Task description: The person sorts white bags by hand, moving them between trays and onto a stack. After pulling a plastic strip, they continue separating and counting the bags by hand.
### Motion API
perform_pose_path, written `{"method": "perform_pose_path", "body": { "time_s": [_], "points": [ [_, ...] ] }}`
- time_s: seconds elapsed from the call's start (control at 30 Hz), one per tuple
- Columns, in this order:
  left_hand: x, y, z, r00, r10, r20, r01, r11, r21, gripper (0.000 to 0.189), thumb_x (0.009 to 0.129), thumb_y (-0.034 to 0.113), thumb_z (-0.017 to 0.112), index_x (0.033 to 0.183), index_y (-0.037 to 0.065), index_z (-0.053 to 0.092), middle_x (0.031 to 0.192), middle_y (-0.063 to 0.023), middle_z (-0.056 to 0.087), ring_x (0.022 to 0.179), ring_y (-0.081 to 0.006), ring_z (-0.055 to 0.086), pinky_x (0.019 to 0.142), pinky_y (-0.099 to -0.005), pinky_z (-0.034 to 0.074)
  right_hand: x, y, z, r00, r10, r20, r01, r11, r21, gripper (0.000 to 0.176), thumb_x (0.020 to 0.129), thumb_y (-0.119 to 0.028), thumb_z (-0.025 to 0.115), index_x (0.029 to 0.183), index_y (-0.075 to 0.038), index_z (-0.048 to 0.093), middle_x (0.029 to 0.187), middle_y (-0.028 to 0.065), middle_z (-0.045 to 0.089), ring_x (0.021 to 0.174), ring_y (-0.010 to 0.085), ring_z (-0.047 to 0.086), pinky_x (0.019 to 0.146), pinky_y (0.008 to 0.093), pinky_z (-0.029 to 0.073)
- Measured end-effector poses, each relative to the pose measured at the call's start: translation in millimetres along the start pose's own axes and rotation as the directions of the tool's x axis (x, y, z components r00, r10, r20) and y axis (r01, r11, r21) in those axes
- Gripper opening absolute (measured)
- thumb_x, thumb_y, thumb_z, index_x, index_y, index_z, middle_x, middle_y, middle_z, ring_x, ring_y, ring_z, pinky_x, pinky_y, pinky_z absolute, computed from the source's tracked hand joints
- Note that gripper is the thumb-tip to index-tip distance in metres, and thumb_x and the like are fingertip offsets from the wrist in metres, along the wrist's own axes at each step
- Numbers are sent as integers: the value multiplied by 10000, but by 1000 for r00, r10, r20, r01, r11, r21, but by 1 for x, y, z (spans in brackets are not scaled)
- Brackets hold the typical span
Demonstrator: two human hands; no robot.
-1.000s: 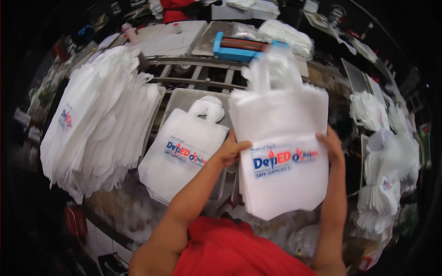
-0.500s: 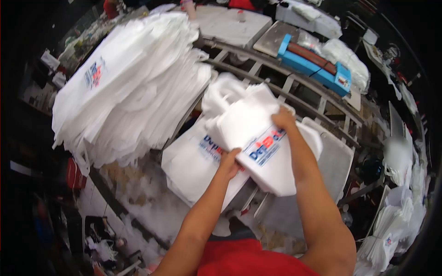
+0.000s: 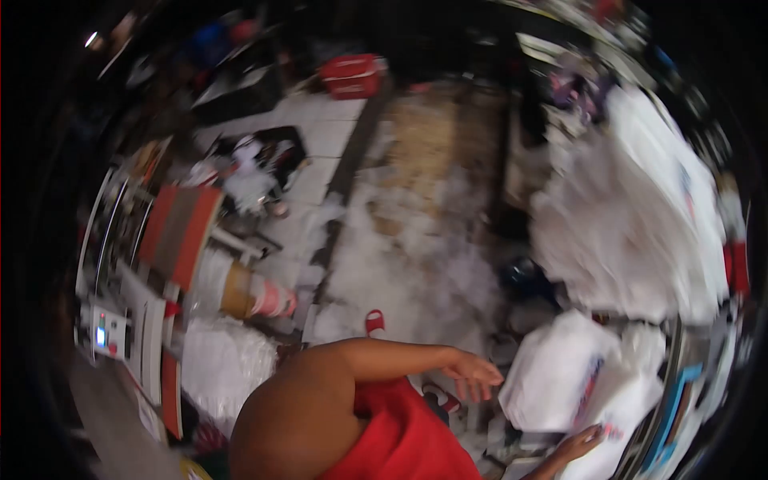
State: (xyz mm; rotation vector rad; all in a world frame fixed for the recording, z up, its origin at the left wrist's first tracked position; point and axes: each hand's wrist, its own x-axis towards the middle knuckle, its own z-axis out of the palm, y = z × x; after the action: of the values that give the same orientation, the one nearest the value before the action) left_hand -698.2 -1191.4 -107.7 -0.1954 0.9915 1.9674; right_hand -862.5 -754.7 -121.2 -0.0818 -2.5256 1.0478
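My left hand (image 3: 474,374) is raised over the floor, with its fingers apart and nothing in it. It is just left of a white bag stack (image 3: 552,372). At the lower right, my right hand (image 3: 580,444) rests on a second white printed bag stack (image 3: 628,404), its fingers lying over the surface near the blue and red print. The two stacks lie side by side and touch. Behind them leans a large pile of white bags (image 3: 632,232), blurred by motion.
A red box (image 3: 352,77) stands on the tiled floor at the back. Left are a red and grey board (image 3: 180,236), a machine with a lit display (image 3: 102,332) and plastic-wrapped white bundles (image 3: 220,368). A blue device (image 3: 672,416) is at the right edge. White scraps cover the walkway.
The view has swung left, so the bags now appear at the right. My left hand has let go of the bags and opened. My right hand remains at the bags, its fingers now lying over them.
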Motion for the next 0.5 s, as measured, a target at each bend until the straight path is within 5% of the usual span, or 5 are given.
{"method": "perform_pose_path", "body": {
  "time_s": [0.07, 0.2, 0.27, 0.33, 0.5],
  "points": [
    [-80, -58, -67, 984, 53, -173, -58, 998, -25, 701, 982, 555, 607, 1521, 172, 372, 1324, -199, 627, 1098, -342, 684, 862, -534, 586, -89, -46, 54, 965, -94, 245, 121, 988, -100, 459, 1091, -352, 479, 1229, 63, 620, 922, 185, 690, 881, 319, 652, 868, 408, 531],
    [-231, -130, -185, 659, 49, -751, 3, 998, 69, 600, 974, 535, 608, 1392, 131, 457, 1109, -131, 724, 859, -259, 721, 675, -470, 607, -173, -189, 158, 744, 31, 668, -86, 995, 51, 277, 1045, -186, 463, 1065, 44, 616, 942, 184, 673, 777, 262, 635, 668, 386, 512],
    [-301, -151, -229, 449, 78, -890, -171, 985, 0, 459, 991, 420, 642, 1293, 93, 529, 1000, -101, 722, 810, -161, 693, 589, -334, 570, -175, -195, 242, 697, -247, 673, 21, 945, 325, 236, 992, -152, 467, 1019, 30, 614, 827, 167, 662, 751, 262, 645, 667, 382, 513],
    [-355, -170, -268, 216, 66, -974, -361, 932, -17, 358, 1002, 329, 623, 1259, 96, 536, 995, -89, 715, 798, -145, 691, 577, -303, 543, -178, -254, 308, 587, -595, 549, 519, 797, 309, 208, 970, -144, 474, 984, 24, 597, 815, 177, 650, 738, 237, 638, 645, 378, 502],
    [-425, -235, -297, -72, 98, -993, -619, 776, 121, 292, 992, 227, 598, 1239, 80, 548, 948, -91, 729, 741, -157, 700, 604, -313, 553, -233, -442, 477, 235, -273, 933, 226, 949, 221, 108, 926, -78, 527, 918, 9, 591, 930, 212, 669, 852, 358, 638, 720, 442, 517]
  ]
}}
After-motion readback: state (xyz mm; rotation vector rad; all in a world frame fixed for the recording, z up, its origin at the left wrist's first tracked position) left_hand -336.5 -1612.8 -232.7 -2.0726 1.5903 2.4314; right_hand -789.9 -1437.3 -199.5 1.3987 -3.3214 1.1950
